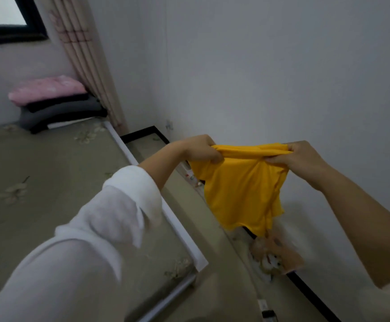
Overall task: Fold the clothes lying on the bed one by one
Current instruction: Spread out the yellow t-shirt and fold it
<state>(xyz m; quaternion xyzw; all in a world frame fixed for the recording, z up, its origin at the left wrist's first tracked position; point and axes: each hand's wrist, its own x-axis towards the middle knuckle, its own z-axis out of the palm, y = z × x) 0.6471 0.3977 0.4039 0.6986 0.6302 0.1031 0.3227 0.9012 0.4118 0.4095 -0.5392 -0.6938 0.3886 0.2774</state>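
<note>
A yellow garment [242, 189] hangs in the air in front of the white wall, to the right of the bed [38, 182]. My left hand [201, 148] grips its bunched top edge on the left. My right hand [298, 156] pinches the same edge on the right. The cloth droops down between and below both hands, over the floor beside the bed. The bed has a grey-green flowered cover and a white frame edge.
At the far end of the bed lies a stack of folded dark clothes [61, 112] with a pink pillow [47, 89] on top. A beige curtain [84, 54] hangs by the window. Blurred tan items [275, 254] and a white power strip [265, 307] lie on the floor.
</note>
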